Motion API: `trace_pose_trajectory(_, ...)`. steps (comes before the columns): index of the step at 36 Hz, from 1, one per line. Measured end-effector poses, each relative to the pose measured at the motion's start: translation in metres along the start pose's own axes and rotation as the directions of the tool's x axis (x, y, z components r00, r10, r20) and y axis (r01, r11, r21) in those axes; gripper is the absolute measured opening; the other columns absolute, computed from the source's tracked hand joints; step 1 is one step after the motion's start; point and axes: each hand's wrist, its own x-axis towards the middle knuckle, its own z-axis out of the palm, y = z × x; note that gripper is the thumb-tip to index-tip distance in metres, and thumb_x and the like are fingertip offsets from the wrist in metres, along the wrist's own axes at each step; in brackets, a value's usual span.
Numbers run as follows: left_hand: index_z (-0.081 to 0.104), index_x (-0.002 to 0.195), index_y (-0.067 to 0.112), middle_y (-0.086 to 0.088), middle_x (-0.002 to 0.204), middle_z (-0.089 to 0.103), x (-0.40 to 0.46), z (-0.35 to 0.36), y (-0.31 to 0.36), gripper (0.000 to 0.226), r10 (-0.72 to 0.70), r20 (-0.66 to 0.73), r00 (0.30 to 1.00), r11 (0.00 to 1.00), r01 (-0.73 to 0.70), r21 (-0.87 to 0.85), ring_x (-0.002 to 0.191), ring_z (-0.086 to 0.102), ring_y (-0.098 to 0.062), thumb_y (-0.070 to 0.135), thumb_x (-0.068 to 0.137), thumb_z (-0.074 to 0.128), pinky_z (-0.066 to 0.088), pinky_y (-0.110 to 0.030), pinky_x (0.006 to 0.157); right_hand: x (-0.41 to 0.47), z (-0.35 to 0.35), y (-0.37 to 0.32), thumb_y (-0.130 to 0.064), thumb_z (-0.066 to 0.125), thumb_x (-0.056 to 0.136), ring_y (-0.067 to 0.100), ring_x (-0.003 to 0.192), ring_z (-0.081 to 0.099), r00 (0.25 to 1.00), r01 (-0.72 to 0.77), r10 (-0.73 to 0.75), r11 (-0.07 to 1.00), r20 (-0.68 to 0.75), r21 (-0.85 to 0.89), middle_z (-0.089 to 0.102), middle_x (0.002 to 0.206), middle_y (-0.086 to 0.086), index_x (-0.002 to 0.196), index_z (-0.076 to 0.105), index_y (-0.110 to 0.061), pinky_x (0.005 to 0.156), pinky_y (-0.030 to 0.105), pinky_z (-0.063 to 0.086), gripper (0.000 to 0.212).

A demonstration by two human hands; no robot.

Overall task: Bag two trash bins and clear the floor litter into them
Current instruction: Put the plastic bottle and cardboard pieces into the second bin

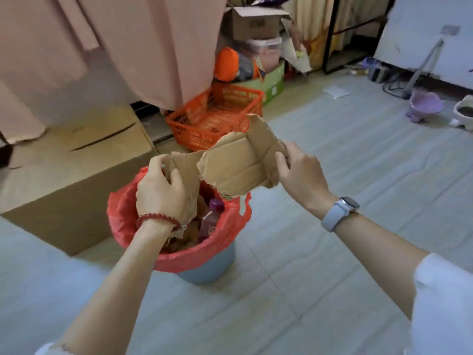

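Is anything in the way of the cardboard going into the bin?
Nothing blocks it. The torn cardboard, held by the left hand and right hand, hangs right over the red-bagged bin, though a purple bottle and scraps already fill much of it.

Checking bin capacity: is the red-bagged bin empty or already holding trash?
Holding trash: a purple bottle and cardboard scraps show inside the red-bagged bin.

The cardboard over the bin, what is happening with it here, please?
A person holds torn cardboard above a blue bin lined with a red bag. The left hand grips a smaller piece, and the right hand grips a larger piece. The bin already holds brown scraps and a purple bottle. Neither cardboard piece has been dropped in yet.
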Motion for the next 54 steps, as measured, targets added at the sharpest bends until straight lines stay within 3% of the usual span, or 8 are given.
trace_pose_trajectory(9, 0.056, 0.117, 0.006, -0.014, 0.125, 0.055, 0.002, -0.020, -0.047, 0.030, -0.228, 0.058, 0.972, 0.966, 0.233, -0.115, 0.117, 0.048, -0.027, 0.014, 0.095, 0.036, 0.032, -0.025, 0.090, -0.002, 0.073, -0.062, -0.026, 0.041, 0.096, 0.029, 0.119, 0.050, 0.922, 0.105, -0.150, 0.984, 0.357, 0.142, 0.056, 0.128, 0.012, 0.138, 0.040, -0.011, 0.097, 0.039, 0.041, 0.044)
trace_pose_trajectory(18, 0.060, 0.109, 0.014, -0.007, 0.115, 0.058, -0.063, 0.062, 0.005, 0.035, 0.278, 0.200, 0.939, 0.960, -0.277, -0.035, 0.104, 0.053, -0.030, 0.025, 0.080, 0.044, 0.041, -0.042, 0.083, -0.033, 0.014, 0.026, -0.016, 0.044, 0.094, 0.021, 0.103, 0.060, 0.918, -0.152, 0.082, 0.976, 0.389, 0.153, 0.065, 0.115, 0.005, 0.121, 0.057, -0.012, 0.094, 0.028, 0.043, 0.030)
trace_pose_trajectory(21, 0.055, 0.117, 0.014, -0.007, 0.121, 0.053, -0.109, 0.105, 0.034, 0.037, 0.385, 0.440, 0.811, 0.916, -0.393, -0.076, 0.111, 0.050, -0.029, 0.026, 0.085, 0.043, 0.036, -0.040, 0.088, -0.060, -0.019, 0.077, -0.016, 0.046, 0.093, 0.017, 0.103, 0.060, 0.895, -0.254, 0.215, 0.966, 0.391, 0.048, 0.066, 0.115, 0.003, 0.118, 0.060, -0.012, 0.090, 0.019, 0.039, 0.029)
trace_pose_trajectory(26, 0.035, 0.135, 0.021, -0.002, 0.138, 0.035, -0.207, 0.178, 0.059, 0.042, 0.369, 0.846, 0.386, 0.817, -0.569, -0.096, 0.125, 0.033, -0.024, 0.024, 0.093, 0.041, 0.025, -0.037, 0.101, -0.136, -0.073, 0.164, -0.017, 0.047, 0.093, 0.017, 0.110, 0.057, 0.782, -0.465, 0.474, 0.876, 0.405, -0.129, 0.065, 0.116, 0.003, 0.117, 0.061, -0.012, 0.094, 0.023, 0.040, 0.028)
trace_pose_trajectory(33, 0.030, 0.138, 0.021, -0.005, 0.143, 0.029, -0.319, 0.255, 0.083, 0.046, 0.324, 0.946, 0.013, 0.710, -0.665, -0.233, 0.129, 0.030, -0.026, 0.027, 0.094, 0.040, 0.029, -0.041, 0.102, -0.284, -0.149, 0.249, -0.013, 0.043, 0.095, 0.022, 0.106, 0.059, 0.573, -0.729, 0.760, 0.644, 0.307, -0.233, 0.067, 0.109, 0.006, 0.111, 0.064, -0.010, 0.085, 0.022, 0.038, 0.026)
trace_pose_trajectory(38, 0.030, 0.138, 0.018, -0.006, 0.146, 0.025, -0.370, 0.300, 0.106, 0.046, 0.341, 0.939, -0.033, 0.667, -0.696, -0.267, 0.132, 0.025, -0.027, 0.024, 0.093, 0.040, 0.028, -0.041, 0.102, -0.396, -0.196, 0.276, -0.032, 0.048, 0.093, 0.015, 0.116, 0.050, 0.358, -0.811, 0.885, 0.453, 0.297, -0.372, 0.057, 0.126, -0.001, 0.130, 0.048, -0.021, 0.089, 0.024, 0.029, 0.038)
trace_pose_trajectory(44, 0.021, 0.142, 0.022, -0.008, 0.153, 0.013, -0.391, 0.344, 0.136, 0.056, 0.446, 0.894, -0.039, 0.558, -0.769, -0.312, 0.140, 0.012, -0.027, 0.013, 0.092, 0.043, 0.029, -0.047, 0.101, -0.491, -0.199, 0.271, -0.054, 0.067, 0.072, 0.024, 0.143, -0.004, 0.091, -0.693, 0.858, 0.419, 0.505, -0.587, -0.005, 0.155, -0.002, 0.145, -0.011, -0.035, 0.114, 0.047, 0.016, 0.108)
trace_pose_trajectory(54, 0.007, 0.145, 0.030, -0.004, 0.155, 0.001, -0.373, 0.414, 0.180, 0.072, 0.397, 0.915, -0.073, 0.444, -0.857, -0.261, 0.142, -0.001, -0.028, 0.024, 0.089, 0.054, 0.020, -0.053, 0.110, -0.510, -0.178, 0.288, -0.066, 0.069, 0.057, 0.022, 0.116, 0.033, 0.257, -0.505, 0.884, 0.467, 0.390, -0.726, 0.036, 0.125, 0.003, 0.139, 0.022, -0.020, 0.090, 0.037, 0.026, 0.105)
